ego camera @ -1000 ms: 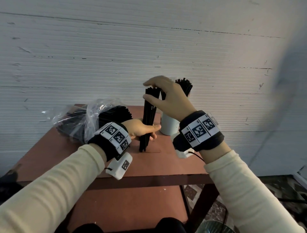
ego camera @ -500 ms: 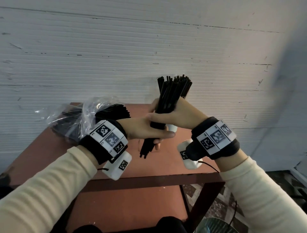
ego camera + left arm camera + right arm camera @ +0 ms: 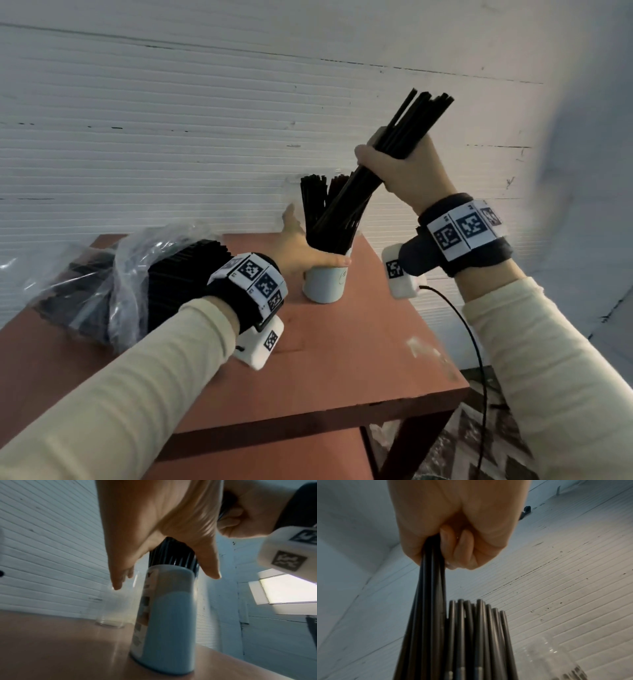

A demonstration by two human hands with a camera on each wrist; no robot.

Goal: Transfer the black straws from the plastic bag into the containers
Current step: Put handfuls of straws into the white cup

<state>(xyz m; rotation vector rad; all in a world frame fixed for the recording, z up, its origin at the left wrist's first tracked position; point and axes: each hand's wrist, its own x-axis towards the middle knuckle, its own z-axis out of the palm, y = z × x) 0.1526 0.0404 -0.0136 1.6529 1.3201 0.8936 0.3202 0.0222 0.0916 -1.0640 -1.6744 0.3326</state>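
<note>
My right hand (image 3: 400,168) grips a bundle of black straws (image 3: 407,126) around its middle, tilted, with the lower ends down among the straws standing in the pale blue cup (image 3: 325,284). In the right wrist view the curled fingers (image 3: 453,545) hold the bundle (image 3: 431,588) beside the standing straws (image 3: 479,628). My left hand (image 3: 308,250) is spread at the cup's rim, thumb up behind the straws and fingers lying across the front. From the left wrist its fingers (image 3: 118,574) straddle the cup (image 3: 168,622). A clear plastic bag (image 3: 113,274) of black straws lies at the table's left.
The red-brown table (image 3: 308,377) ends close to the right of the cup, with floor beyond. A clear container (image 3: 111,608) stands just behind the cup, near the white ribbed wall (image 3: 171,137). A black cable (image 3: 476,342) hangs from my right wrist.
Both hands held the bundle over the table before. My right hand has since carried it up and right into the cup, and my left hand has let go and moved to the cup's rim.
</note>
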